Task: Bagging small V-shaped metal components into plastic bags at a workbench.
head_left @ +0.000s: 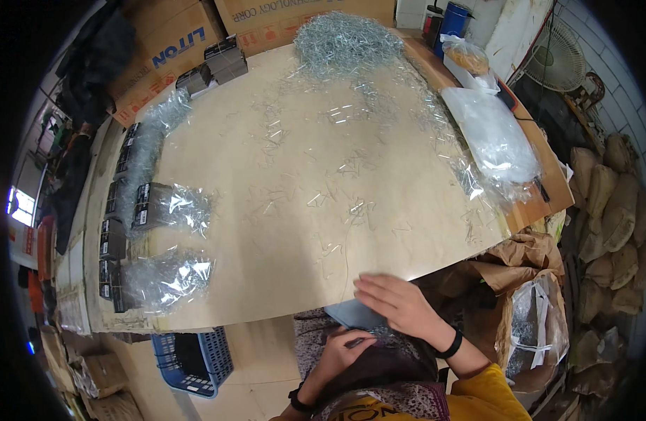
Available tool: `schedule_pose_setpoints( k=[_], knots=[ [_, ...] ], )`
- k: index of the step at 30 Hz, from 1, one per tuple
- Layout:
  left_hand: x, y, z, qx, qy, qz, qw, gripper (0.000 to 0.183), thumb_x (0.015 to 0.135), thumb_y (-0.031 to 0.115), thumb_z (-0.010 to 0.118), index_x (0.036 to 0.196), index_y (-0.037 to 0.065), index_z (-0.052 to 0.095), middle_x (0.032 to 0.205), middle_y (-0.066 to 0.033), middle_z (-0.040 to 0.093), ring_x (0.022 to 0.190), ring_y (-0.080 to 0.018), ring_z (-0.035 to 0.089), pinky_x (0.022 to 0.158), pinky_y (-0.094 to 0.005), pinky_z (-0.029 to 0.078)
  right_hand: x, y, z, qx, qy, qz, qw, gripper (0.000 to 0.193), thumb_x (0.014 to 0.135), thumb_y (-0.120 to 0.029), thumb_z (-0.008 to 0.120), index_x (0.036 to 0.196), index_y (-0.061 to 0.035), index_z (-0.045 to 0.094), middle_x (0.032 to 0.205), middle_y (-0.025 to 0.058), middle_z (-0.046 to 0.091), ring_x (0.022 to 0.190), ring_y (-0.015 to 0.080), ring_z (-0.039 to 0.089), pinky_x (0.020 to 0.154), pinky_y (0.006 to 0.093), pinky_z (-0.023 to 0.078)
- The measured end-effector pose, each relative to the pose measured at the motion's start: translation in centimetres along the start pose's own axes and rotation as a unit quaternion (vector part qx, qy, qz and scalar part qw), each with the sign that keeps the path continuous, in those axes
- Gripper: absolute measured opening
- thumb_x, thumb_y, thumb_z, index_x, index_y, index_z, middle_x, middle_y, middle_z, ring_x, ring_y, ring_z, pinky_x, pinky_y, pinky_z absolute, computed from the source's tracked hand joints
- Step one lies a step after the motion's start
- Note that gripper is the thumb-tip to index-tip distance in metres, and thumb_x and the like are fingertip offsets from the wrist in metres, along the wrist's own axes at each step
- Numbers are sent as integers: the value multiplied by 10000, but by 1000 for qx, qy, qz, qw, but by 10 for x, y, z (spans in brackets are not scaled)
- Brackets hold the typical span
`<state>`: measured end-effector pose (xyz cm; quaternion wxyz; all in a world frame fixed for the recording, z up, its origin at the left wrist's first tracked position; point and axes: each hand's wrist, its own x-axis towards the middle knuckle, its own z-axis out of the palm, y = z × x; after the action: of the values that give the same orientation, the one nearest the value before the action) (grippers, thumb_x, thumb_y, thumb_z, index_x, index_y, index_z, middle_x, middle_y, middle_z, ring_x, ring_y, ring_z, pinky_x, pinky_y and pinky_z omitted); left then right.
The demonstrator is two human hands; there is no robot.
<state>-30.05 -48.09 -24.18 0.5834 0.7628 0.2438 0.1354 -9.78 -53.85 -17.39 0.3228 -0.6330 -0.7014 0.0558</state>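
At the table's near edge, my right hand [396,302] is held flat with its fingers stretched out, over a blue-grey flat piece [358,313]. Whether it touches that piece I cannot tell. My left hand [344,354] is lower, close to my lap, with thumb and fingers closed; a small greyish bit shows at its fingertips, too small to name. Small bent metal wires [358,208] lie scattered over the pale wooden table [267,266]. A large heap of these wires [347,43] sits at the far end.
Dark packs [151,203] and clear plastic bags [169,277] line the left side. On the right are a stack of clear bags [495,137] and a paper sack [526,259]. A blue basket [193,361] stands below the table. Cardboard boxes [162,52] rise behind.
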Motion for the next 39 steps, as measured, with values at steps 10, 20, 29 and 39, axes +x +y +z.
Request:
schedule_pose_setpoints(
  k=[10,20,29,39],
  knots=[
    [-3,-14,6,-54,-37,-12,998,113,800,112,763,892,58,728,886,-69,727,770,-218,634,723,-313,492,-110,-10,49,49,-1,174,984,183,805,-164,738,976,-122,688,852,45,542,808,245,509,784,369,363],
    [-1,-19,8,-76,-81,-25,993,92,819,94,734,884,33,711,844,-96,714,801,-225,678,717,-313,511,-119,-10,57,134,-141,210,958,303,832,-255,725,1117,-189,647,982,110,514,1003,275,506,865,392,344],
    [-9,-13,-11,-44,-186,-48,980,124,853,73,705,941,-8,671,1047,-114,674,933,-211,656,826,-303,522,-107,-14,41,323,-180,214,904,262,788,69,626,1008,-67,666,927,117,573,867,297,613,720,376,491],
    [61,75,-136,-56,245,15,968,256,842,-38,678,1054,38,556,960,-63,649,798,-101,614,689,-255,510,-54,28,-47,37,316,188,929,69,813,50,612,865,5,622,855,116,639,791,243,605,726,326,480]
  ],
)
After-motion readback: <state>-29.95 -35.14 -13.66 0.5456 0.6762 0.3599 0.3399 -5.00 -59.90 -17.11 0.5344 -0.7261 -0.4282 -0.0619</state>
